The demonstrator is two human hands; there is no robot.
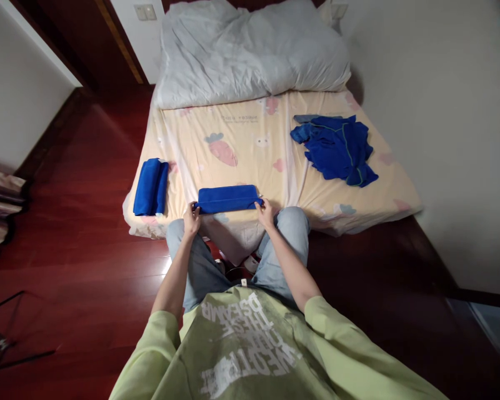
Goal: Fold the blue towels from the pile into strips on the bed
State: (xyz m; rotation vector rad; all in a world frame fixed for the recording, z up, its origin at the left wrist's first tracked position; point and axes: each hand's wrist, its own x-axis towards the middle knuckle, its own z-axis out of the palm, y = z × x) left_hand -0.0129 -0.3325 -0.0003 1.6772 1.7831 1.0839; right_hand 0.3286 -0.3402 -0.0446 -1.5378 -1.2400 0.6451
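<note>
Between left fingers and right fingers lies a folded blue cloth.

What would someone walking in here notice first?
Probably the folded blue strip at the bed's near edge, with the left hand holding one end and the right hand the other. Next, perhaps, the rumpled blue heap on the bed's right side and the neat blue bundle near its left corner. A big pale quilt lies across the far end.

Green shirt reads "THESE", other letters unclear; sheet print illegible
</note>
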